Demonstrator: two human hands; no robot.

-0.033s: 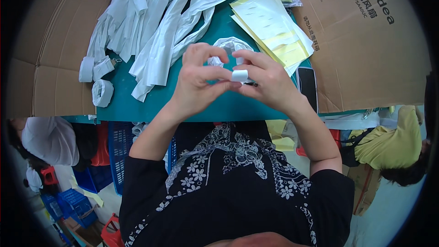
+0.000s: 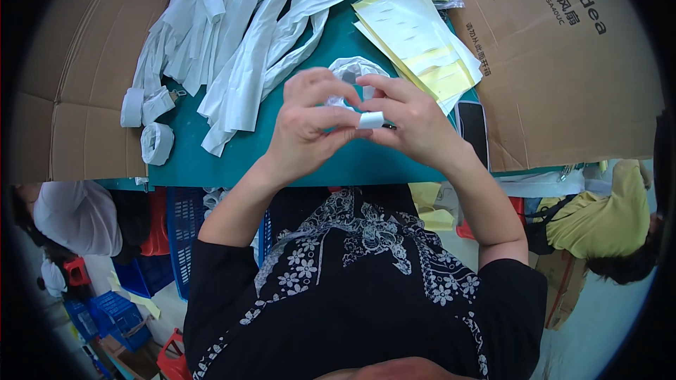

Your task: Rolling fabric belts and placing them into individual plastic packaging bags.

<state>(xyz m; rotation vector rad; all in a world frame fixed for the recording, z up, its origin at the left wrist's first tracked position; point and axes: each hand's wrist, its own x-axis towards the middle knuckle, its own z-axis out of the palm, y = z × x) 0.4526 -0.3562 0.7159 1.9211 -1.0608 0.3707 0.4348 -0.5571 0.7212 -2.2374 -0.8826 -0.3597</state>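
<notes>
My left hand [image 2: 308, 125] and my right hand [image 2: 417, 118] meet above the near part of the green table. Their fingers are closed on a short piece of white strip [image 2: 371, 120], which is folded or rolled. Just behind the fingers is a white loop of strip [image 2: 358, 65], partly hidden by both hands. Whether it joins the piece in my fingers, I cannot tell. A small dark bit shows beside the right fingertips, too small to name.
Long white strips [image 2: 239, 49] cover the table's [image 2: 303, 163] far left. Rolled white strips [image 2: 157, 143] sit at the left edge. Yellow-and-white sheets [image 2: 415, 35] and a phone [image 2: 472, 132] lie to the right. Cardboard sheets [image 2: 563, 91] flank both sides. People sit left and right.
My left fingers have shifted slightly right, closer to the right hand. The white piece between the fingertips has turned a little and sits slightly lower.
</notes>
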